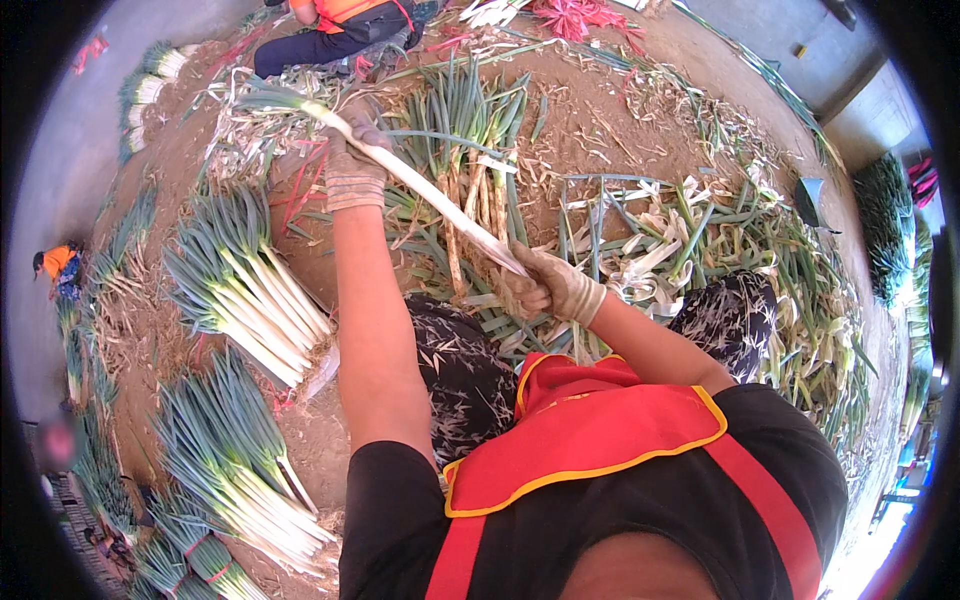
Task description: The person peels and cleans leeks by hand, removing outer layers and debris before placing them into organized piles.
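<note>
A long green onion [425, 190] stretches slantwise between my hands, its white stalk bare and its leaves pointing to the far left. My left hand [357, 168], in a dirty work glove, is closed around the stalk just below the leaves. At the root end, my right hand [562, 285], also gloved, has its fingers curled around the tip; the roots are mostly hidden there. Beneath the stalk lie several untrimmed green onions [470, 135] with brownish, dry outer layers. To my left rests a pile of cleaned green onions [260, 295] with white stalks.
Another green onion pile [235, 460] lies nearer on the left, beside a tied bundle [210, 560]. Peeled leaves and husks [700, 240] heap up on the right. A person in orange [345, 25] sits at the far side; another person [60, 268] is at the far left.
</note>
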Demonstrator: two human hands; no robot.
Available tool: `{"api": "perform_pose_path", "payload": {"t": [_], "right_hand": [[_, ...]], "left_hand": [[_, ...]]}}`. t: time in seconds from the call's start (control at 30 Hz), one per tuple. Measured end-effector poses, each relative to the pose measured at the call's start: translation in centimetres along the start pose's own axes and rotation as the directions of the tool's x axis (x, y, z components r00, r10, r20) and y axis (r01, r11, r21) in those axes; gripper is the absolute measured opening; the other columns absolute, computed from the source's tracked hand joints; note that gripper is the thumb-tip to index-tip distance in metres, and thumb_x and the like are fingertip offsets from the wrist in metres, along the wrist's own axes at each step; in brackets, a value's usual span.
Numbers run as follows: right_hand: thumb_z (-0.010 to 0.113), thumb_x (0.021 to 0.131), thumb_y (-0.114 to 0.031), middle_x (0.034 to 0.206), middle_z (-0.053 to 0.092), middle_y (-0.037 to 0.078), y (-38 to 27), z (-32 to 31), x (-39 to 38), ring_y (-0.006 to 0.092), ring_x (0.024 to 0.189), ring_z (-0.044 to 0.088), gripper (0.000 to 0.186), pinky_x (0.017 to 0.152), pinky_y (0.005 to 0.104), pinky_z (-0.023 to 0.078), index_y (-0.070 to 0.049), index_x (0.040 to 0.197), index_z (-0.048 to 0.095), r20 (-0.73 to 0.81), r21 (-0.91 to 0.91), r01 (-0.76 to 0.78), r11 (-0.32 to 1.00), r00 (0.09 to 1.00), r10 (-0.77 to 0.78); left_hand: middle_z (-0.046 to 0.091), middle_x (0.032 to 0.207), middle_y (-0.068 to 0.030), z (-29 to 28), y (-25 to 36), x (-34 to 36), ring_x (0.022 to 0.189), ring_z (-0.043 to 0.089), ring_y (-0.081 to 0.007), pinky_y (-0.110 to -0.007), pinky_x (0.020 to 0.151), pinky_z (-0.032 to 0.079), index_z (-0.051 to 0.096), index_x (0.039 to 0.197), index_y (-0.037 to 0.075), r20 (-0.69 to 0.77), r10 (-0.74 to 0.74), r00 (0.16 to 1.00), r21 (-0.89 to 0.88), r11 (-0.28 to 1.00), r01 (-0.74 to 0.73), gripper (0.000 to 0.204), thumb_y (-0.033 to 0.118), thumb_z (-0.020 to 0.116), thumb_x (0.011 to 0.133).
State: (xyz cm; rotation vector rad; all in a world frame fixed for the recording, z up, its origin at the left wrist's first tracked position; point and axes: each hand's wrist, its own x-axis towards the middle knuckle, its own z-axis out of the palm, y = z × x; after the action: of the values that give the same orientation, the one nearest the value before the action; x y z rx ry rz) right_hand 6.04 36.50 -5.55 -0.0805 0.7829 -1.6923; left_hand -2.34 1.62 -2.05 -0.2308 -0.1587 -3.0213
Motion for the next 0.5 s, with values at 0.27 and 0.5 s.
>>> {"api": "perform_pose_path", "payload": {"t": [0.27, 0.5], "right_hand": [[0.053, 0.096, -0.032, 0.061, 0.043, -0.004, 2.1, -4.7, -3.2, 0.0083, 0.042, 0.036, 0.027, 0.039, 0.0252, 0.027, -0.008, 0.106, 0.059, -0.305, -0.197, -0.002, 0.98, 0.951, -0.059], [0.064, 0.087, -0.025, 0.108, 0.061, 0.019, -3.0, -5.3, 0.4, 0.033, 0.094, 0.062, 0.038, 0.083, 0.0368, 0.052, -0.001, 0.115, 0.057, -0.086, -0.958, 0.16, 0.237, 0.628, -0.774]], "left_hand": [[0.055, 0.084, -0.0078, 0.3, 1.0, -0.9, 0.075, 0.057, -0.0222, -0.041, 0.073, 0.056, 0.052, 0.096, 0.006, -0.078, 0.325, 0.942, 0.344, 0.896, -0.281, 0.016, 0.02, 0.056, 0.093], [0.058, 0.085, -0.0094, 2.3, -2.0, -0.2, 0.077, 0.06, -0.0222, -0.045, 0.075, 0.058, 0.052, 0.098, 0.005, -0.137, 0.351, 0.926, 0.48, 0.841, -0.248, 0.016, 0.001, 0.062, 0.085]]}}
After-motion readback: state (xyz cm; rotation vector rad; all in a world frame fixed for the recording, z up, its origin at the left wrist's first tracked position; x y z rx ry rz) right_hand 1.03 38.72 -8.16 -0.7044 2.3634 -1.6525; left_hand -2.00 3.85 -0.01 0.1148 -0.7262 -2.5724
